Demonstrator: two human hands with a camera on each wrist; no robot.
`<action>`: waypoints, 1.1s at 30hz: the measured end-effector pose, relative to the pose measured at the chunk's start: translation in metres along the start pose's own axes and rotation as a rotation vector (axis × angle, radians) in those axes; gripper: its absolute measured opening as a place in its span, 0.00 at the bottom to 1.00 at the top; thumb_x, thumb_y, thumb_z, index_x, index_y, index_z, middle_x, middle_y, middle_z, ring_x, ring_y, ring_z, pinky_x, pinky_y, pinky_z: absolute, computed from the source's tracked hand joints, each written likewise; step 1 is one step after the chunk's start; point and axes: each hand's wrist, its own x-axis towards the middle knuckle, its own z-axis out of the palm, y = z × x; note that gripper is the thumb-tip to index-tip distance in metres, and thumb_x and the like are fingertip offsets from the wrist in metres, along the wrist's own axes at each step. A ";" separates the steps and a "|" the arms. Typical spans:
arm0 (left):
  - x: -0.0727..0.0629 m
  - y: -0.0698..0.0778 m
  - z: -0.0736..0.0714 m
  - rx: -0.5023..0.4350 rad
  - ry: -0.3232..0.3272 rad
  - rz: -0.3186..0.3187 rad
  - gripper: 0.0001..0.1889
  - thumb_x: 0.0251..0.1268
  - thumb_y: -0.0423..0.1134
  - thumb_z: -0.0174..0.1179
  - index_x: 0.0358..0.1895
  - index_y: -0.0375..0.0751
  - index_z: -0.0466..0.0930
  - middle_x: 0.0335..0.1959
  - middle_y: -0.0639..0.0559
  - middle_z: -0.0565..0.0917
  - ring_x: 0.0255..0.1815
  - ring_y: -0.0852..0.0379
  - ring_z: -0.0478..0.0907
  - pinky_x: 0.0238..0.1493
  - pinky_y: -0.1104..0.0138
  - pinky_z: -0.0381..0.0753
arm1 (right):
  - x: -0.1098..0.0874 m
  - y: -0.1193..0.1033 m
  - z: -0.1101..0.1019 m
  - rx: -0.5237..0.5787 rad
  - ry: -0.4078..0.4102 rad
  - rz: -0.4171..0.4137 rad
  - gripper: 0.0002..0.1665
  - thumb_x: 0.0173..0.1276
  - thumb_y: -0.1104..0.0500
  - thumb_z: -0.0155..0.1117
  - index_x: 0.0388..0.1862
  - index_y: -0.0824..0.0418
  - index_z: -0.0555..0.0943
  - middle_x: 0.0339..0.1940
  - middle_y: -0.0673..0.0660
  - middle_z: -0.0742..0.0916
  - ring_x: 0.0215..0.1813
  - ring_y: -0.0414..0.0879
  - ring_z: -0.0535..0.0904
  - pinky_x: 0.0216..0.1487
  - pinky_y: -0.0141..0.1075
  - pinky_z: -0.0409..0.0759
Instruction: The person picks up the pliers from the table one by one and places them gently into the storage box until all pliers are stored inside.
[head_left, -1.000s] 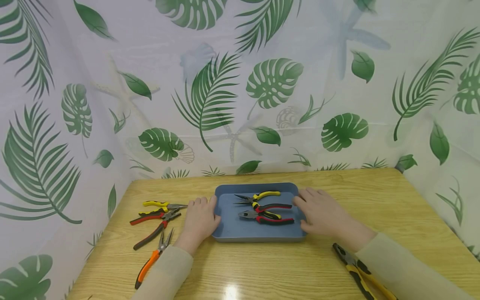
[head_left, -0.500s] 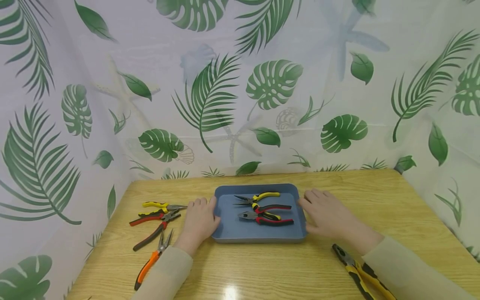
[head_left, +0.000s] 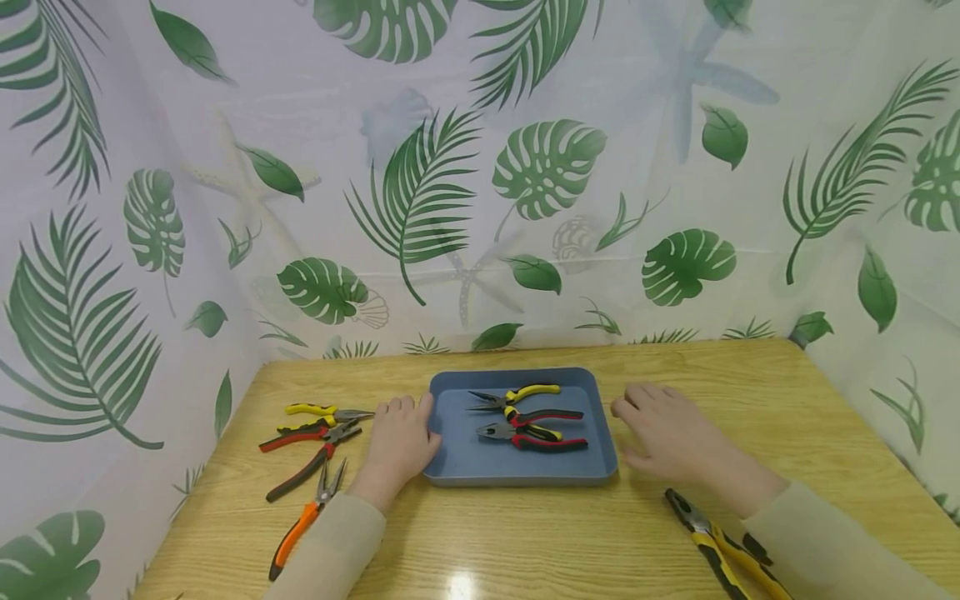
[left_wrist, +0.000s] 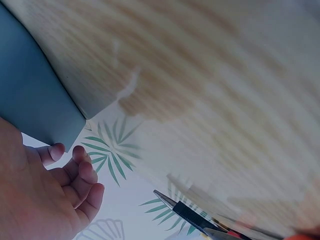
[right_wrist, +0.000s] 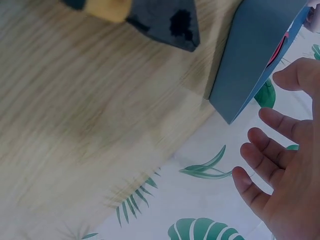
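Note:
A blue-grey tray stands on the table. In it lie needle-nose pliers with yellow and black handles, partly under combination pliers with red and black handles. My left hand rests at the tray's left rim, thumb tip overlapping the edge. From the left wrist, its fingers look loosely bent beside the tray wall. Just off the tray's right side is my right hand, with a gap between. In the right wrist view its fingers spread, holding nothing.
Left on the table lie yellow-handled pliers, red-and-black pliers and orange-handled needle-nose pliers. Large yellow-and-black pliers lie beside the right forearm. A leaf-patterned cloth stands behind and along both sides of the wood-grain table.
My right hand has let go of the tray's right edge and drawn away to the right. The left hand, the tray and the pliers hold their places.

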 end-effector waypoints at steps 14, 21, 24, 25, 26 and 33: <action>0.000 0.000 0.001 0.009 0.008 0.008 0.22 0.72 0.48 0.61 0.62 0.41 0.75 0.47 0.38 0.82 0.52 0.39 0.80 0.58 0.47 0.75 | -0.014 0.005 0.003 0.002 0.010 -0.009 0.19 0.59 0.52 0.75 0.47 0.55 0.80 0.38 0.50 0.77 0.39 0.45 0.73 0.37 0.41 0.73; 0.000 0.000 0.000 0.015 0.019 0.010 0.20 0.71 0.48 0.61 0.59 0.41 0.75 0.45 0.39 0.82 0.50 0.40 0.80 0.55 0.48 0.75 | -0.023 0.008 0.003 0.021 -0.037 0.027 0.22 0.56 0.52 0.76 0.48 0.56 0.81 0.41 0.51 0.79 0.43 0.47 0.75 0.42 0.46 0.78; 0.000 0.000 0.000 0.019 0.025 0.012 0.19 0.71 0.48 0.61 0.57 0.41 0.75 0.44 0.40 0.82 0.49 0.40 0.80 0.54 0.48 0.75 | -0.026 0.009 0.004 0.025 -0.035 0.038 0.22 0.56 0.52 0.74 0.49 0.56 0.81 0.43 0.52 0.81 0.45 0.48 0.77 0.43 0.47 0.80; 0.000 0.000 -0.001 0.018 0.025 0.012 0.19 0.71 0.48 0.61 0.57 0.41 0.75 0.43 0.40 0.82 0.49 0.40 0.80 0.54 0.48 0.75 | -0.027 0.010 0.004 0.025 -0.033 0.039 0.22 0.56 0.52 0.74 0.48 0.56 0.81 0.42 0.52 0.81 0.44 0.48 0.77 0.42 0.47 0.80; 0.000 0.000 -0.001 0.017 0.025 0.012 0.19 0.71 0.48 0.61 0.57 0.41 0.75 0.43 0.40 0.82 0.49 0.40 0.80 0.54 0.48 0.75 | -0.028 0.010 0.005 0.024 -0.030 0.040 0.21 0.57 0.52 0.74 0.48 0.56 0.81 0.42 0.52 0.81 0.44 0.48 0.77 0.42 0.47 0.80; -0.001 0.000 -0.001 0.007 0.025 0.013 0.20 0.71 0.48 0.61 0.59 0.41 0.75 0.44 0.39 0.82 0.49 0.39 0.80 0.54 0.48 0.75 | -0.036 0.012 0.004 0.034 -0.026 0.055 0.19 0.59 0.53 0.73 0.48 0.56 0.81 0.42 0.51 0.80 0.44 0.49 0.78 0.42 0.47 0.79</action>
